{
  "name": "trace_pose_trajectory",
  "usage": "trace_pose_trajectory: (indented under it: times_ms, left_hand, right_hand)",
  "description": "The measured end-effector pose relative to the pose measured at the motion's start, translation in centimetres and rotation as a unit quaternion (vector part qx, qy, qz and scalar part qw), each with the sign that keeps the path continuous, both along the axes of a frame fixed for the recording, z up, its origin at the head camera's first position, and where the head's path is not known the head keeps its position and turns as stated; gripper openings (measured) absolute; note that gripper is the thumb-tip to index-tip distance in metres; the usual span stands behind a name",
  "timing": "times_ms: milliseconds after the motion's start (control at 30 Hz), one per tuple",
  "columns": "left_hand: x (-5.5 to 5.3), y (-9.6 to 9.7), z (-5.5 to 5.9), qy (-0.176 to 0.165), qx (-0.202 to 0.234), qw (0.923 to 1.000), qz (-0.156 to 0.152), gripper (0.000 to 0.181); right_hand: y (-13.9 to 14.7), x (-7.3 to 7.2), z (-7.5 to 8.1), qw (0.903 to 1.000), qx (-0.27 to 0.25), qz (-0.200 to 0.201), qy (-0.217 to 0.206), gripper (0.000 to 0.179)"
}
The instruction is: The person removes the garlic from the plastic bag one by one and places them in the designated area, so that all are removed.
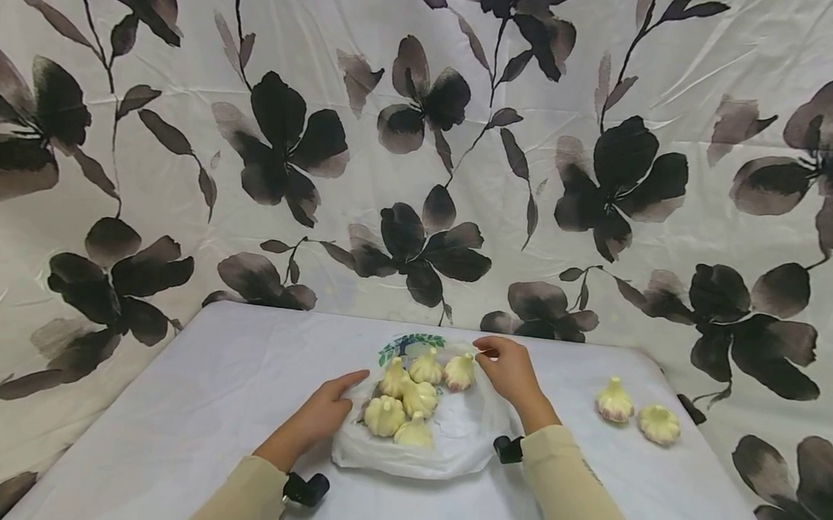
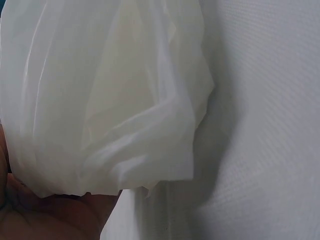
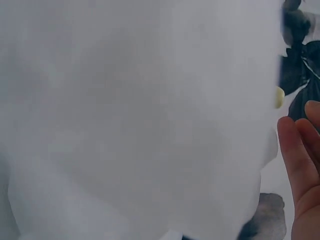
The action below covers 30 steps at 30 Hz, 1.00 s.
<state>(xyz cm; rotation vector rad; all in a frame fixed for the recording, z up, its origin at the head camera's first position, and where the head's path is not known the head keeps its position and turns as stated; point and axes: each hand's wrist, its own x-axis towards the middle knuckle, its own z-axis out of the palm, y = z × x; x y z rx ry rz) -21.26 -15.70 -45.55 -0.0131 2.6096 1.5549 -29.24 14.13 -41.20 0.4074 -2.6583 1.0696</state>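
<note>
A white plastic bag (image 1: 437, 463) lies spread with its mouth wide, several pale garlic bulbs (image 1: 418, 399) inside, mostly toward the left and back. My left hand (image 1: 324, 406) is at the bag's left side, forefinger stretched along the rim; in the left wrist view the bag's folds (image 2: 140, 110) hide most of its fingers. At the back right rim is my right hand (image 1: 512, 371), fingertips right beside the plastic and close to one bulb (image 1: 460, 372). In the right wrist view its fingers (image 3: 295, 155) are fairly straight, next to the bag wall (image 3: 140, 120).
Two more garlic bulbs, one (image 1: 614, 400) slightly behind the other (image 1: 659, 424), sit on the white-covered table (image 1: 214, 407) right of the bag. A curtain with dark flowers (image 1: 417, 248) hangs behind the table's back edge. Green print shows on the bag's back part.
</note>
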Motion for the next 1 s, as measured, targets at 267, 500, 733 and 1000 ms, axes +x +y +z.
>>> trace_pose_trajectory:
  times_ms: [267,500,733,1000]
  left_hand:
    - [-0.3,-0.1,-0.5,0.007,-0.005,1.0,0.004,0.064]
    - [-0.3,-0.1,-0.5,0.008,-0.008,0.9999,0.005,0.063]
    - [-0.2,0.0,-0.2,0.003,-0.011,0.9999,0.009,0.062]
    - [-0.2,-0.1,-0.4,0.001,-0.012,0.9999,0.009,0.063]
  right_hand:
    - [-0.7,-0.6,-0.5,0.9993,0.011,0.008,-0.035,0.027]
    - [-1.1,-0.9,-0.9,0.9982,0.012,0.007,-0.058,0.029]
    - [-1.9,-1.1,-1.1,0.9988,0.012,0.021,-0.042,0.024]
    - [-2.3,-1.0,-1.7,0.999,0.021,0.012,-0.037,0.019]
